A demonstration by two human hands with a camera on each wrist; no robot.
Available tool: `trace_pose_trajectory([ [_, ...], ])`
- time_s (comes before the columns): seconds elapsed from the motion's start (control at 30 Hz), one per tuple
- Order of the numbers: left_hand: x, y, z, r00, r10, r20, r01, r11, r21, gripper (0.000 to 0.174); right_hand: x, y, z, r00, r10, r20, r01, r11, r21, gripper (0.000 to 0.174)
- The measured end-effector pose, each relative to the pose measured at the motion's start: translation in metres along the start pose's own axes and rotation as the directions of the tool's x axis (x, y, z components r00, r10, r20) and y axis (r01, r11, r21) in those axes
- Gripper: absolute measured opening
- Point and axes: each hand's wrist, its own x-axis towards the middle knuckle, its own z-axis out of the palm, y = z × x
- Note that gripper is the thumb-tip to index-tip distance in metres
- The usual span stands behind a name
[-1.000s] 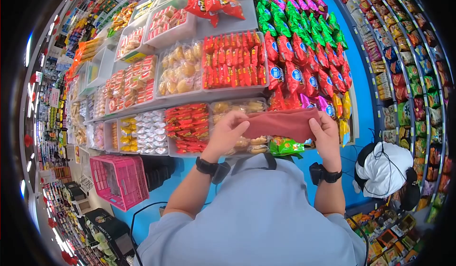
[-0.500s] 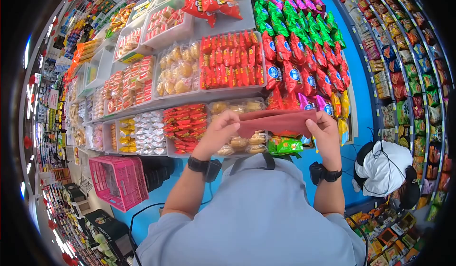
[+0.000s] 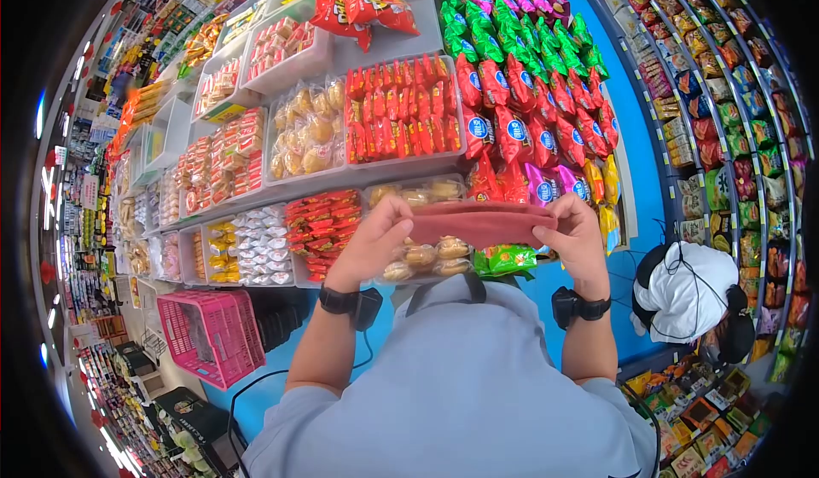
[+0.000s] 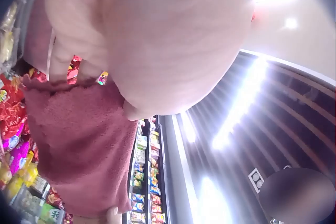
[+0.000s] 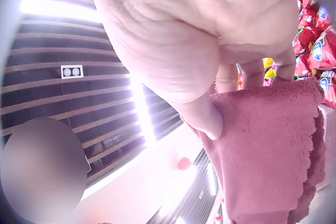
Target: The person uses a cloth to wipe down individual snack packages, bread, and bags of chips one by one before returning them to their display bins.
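A dark red cloth [image 3: 478,225] is stretched between my two hands, folded into a long strip above the front row of snack bins. My left hand [image 3: 375,235] pinches its left end, and my right hand [image 3: 576,237] pinches the right end between thumb and fingers. In the left wrist view the cloth [image 4: 84,140] hangs below the palm, with a fuzzy, towel-like surface. Seen from the right wrist, my thumb [image 5: 207,121] presses on the cloth [image 5: 268,145], whose side edge is scalloped and shows more than one layer.
Under the cloth sits a bin of round packaged cakes [image 3: 422,259], beside red packets [image 3: 324,226] and a green bag [image 3: 505,260]. Red snack bags [image 3: 533,137] stand at the right. A pink basket [image 3: 209,333] is on the left, a white bundle [image 3: 687,295] on the right.
The cloth and both hands stay in nearly the same hold, shifted slightly left in the head view. The display has also slid a little left as the view turned.
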Motion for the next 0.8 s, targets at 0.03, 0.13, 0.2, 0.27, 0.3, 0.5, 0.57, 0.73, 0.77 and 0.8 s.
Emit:
trace_pose_trajectory([
  [0.03,0.000,0.001,0.000,1.000,0.005,0.005,-0.005,1.000,0.012,0.006,-0.001,-0.002,0.000,1.000,0.014,0.012,-0.015,1.000,0.017,0.025],
  [0.13,-0.001,0.006,0.003,1.000,0.006,0.007,-0.007,0.999,0.047,0.007,0.000,-0.003,0.004,0.999,-0.008,-0.041,0.008,1.000,-0.013,0.029],
  [0.2,0.000,0.004,0.001,1.000,-0.001,0.000,0.001,0.998,0.063,0.009,-0.001,-0.010,0.006,0.999,0.030,-0.033,-0.032,0.998,-0.045,0.030],
  [0.27,0.001,0.002,0.002,1.000,0.018,-0.022,-0.017,0.999,0.049,0.015,-0.001,-0.010,0.005,0.998,0.059,-0.004,-0.060,0.995,-0.078,0.029],
  [0.3,0.003,0.005,0.008,0.998,0.040,-0.040,-0.039,0.999,0.028,0.019,-0.001,-0.008,0.001,0.997,0.070,0.020,-0.068,0.993,-0.095,0.027],
  [0.5,0.001,0.020,0.011,0.997,0.047,-0.058,-0.050,0.998,-0.046,0.037,-0.001,0.002,-0.009,0.997,0.029,0.075,-0.028,0.999,-0.022,0.018],
  [0.57,0.001,0.021,0.011,0.996,0.032,-0.089,-0.036,0.998,-0.046,0.037,-0.001,0.002,-0.007,0.997,0.007,0.082,-0.006,1.000,-0.008,0.016],
  [0.73,0.003,0.012,0.008,0.990,0.084,-0.114,-0.089,0.995,-0.043,0.030,-0.002,0.001,-0.006,0.990,0.120,0.070,-0.120,0.993,-0.012,0.015],
  [0.77,0.005,0.008,0.007,0.986,0.111,-0.124,-0.116,0.993,-0.032,0.029,-0.002,0.003,-0.006,0.991,0.119,0.060,-0.120,0.993,0.018,0.016],
  [0.8,0.008,0.001,0.006,0.981,0.138,-0.134,-0.142,0.990,-0.021,0.028,-0.002,0.003,-0.002,0.992,0.118,0.050,-0.120,0.992,0.047,0.016],
])
